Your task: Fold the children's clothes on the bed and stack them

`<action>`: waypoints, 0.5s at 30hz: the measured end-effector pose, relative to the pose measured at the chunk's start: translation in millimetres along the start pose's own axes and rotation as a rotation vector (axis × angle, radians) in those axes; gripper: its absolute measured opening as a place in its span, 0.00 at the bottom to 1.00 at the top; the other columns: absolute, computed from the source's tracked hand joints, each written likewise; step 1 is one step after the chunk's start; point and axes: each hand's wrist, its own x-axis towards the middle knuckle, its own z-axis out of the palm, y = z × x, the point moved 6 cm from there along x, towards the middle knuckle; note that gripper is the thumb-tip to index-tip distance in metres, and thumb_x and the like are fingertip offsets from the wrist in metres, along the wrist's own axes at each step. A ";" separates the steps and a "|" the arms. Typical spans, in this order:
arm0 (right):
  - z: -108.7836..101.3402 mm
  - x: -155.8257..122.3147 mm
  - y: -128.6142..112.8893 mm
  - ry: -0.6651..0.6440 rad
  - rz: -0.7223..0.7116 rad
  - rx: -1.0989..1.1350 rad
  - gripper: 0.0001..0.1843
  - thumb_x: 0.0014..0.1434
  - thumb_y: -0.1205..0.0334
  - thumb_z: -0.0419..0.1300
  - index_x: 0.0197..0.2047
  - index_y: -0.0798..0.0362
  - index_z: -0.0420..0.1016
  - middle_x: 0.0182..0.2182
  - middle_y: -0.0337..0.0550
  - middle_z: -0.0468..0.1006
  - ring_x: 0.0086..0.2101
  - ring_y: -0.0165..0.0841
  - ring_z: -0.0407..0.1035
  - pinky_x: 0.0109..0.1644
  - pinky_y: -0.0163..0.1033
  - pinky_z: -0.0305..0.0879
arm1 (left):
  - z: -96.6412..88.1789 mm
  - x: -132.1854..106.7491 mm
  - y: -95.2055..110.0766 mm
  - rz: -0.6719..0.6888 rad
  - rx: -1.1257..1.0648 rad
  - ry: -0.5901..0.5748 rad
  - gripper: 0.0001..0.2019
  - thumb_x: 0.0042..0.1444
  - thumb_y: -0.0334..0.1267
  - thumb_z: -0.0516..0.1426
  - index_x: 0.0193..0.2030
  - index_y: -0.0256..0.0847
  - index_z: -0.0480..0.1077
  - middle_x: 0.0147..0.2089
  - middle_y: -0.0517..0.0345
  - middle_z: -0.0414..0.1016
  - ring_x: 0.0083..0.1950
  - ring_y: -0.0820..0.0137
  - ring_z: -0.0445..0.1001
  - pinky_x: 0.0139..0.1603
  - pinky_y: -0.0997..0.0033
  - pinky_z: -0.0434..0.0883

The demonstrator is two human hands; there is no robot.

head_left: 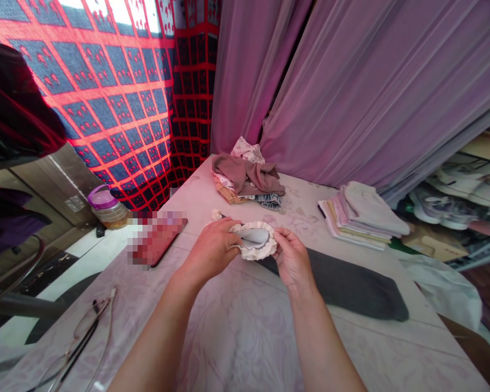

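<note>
Shown in head view: ruffled cream cloth (256, 256), spread into a rough oval between left hand (212, 247) and right hand (293, 258), with a pale grey interior exposed through the opening. At the left edge, fingers bent and closed over the ruffle; at the right edge, thumb and fingertips pinched on the rim. Beneath and to the right, on the counter (237, 332) with its pale floral covering: long dark grey fabric (355, 283), laid flat, running from under the hands toward the right-hand edge; any join to the ruffled cloth not possible to tell. Just beyond the left hand: small cream scrap (216, 214), mostly hidden. Farther back, near the corner: loose heap of clothes (247, 175), with dusky pink cloth uppermost and orange and blue pieces below. To the right of the heap, well apart: neat stack of folded garments (357, 215), pale grey on top. Left of the hands: red phone (163, 247), partly pixelated; nearer the viewer: eyeglasses (92, 326), with temples unfolded. Off the counter at left: clear jar (108, 209) with purple lid. Behind: checked red-and-blue cloth (126, 92) and mauve curtain (363, 81). At far right: shoes (445, 201) on shelving.
</note>
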 end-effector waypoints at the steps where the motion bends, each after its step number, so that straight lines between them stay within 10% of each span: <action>1: 0.2 -0.2 -0.1 -0.002 0.000 -0.002 0.22 0.31 0.57 0.74 0.29 0.52 0.70 0.21 0.31 0.74 0.21 0.23 0.65 0.23 0.28 0.62 | -0.9 0.0 -1.6 -0.012 -0.014 0.023 0.08 0.51 0.27 0.59 0.32 0.45 0.77 0.55 0.55 0.73 0.57 0.60 0.68 0.60 0.56 0.63; 15: 8.1 0.1 -1.5 -0.015 -0.021 0.010 0.20 0.34 0.58 0.73 0.31 0.52 0.71 0.23 0.32 0.75 0.23 0.24 0.66 0.25 0.29 0.64 | -2.4 -5.0 -15.7 -0.052 -0.013 0.095 0.10 0.60 0.37 0.54 0.36 0.43 0.77 0.59 0.50 0.69 0.63 0.58 0.64 0.63 0.52 0.61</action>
